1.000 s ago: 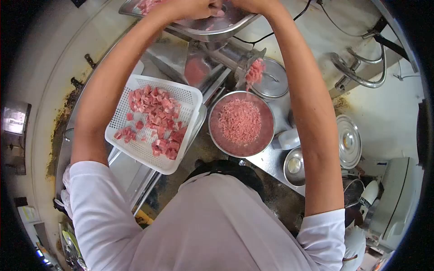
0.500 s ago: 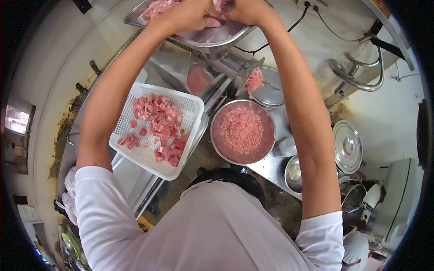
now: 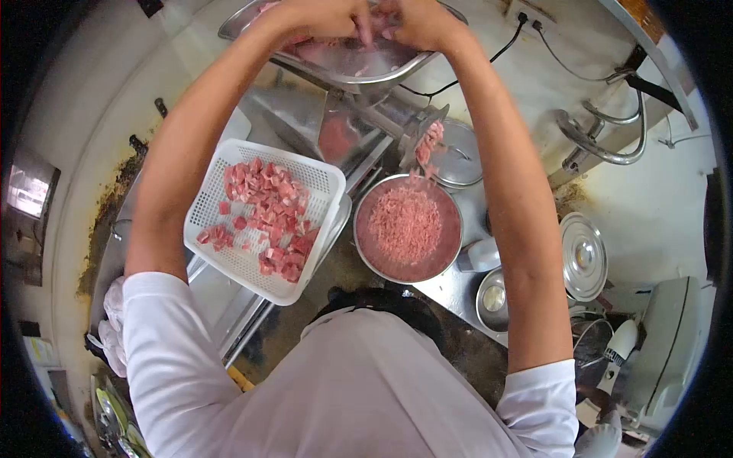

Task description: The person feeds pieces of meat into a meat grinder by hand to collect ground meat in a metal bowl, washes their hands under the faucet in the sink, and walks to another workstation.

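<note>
Both hands are over the metal feed tray (image 3: 393,74) of a meat grinder (image 3: 385,111), at the top edge of the view. My left hand (image 3: 332,17) has its fingers pointing down, apart, toward pink meat in the tray. Opposite it, my right hand (image 3: 421,24) has bent, spread fingers, slightly blurred; I make out nothing held in either. Ground meat (image 3: 430,143) hangs in strands from the grinder's outlet. Below, a round metal bowl (image 3: 369,256) holds a heap of minced meat (image 3: 405,225).
A white perforated basket (image 3: 202,191) with meat cubes (image 3: 263,191) stands at left. Behind the bowl lies a metal lid (image 3: 458,156); another lid (image 3: 585,256) is at right, near a small metal bowl (image 3: 489,305). Black cords (image 3: 508,42) run along the wall.
My hands have drawn off the meat lump they were pressing, and more of the tray's bottom shows. Strands at the outlet have lengthened and drop toward the bowl.
</note>
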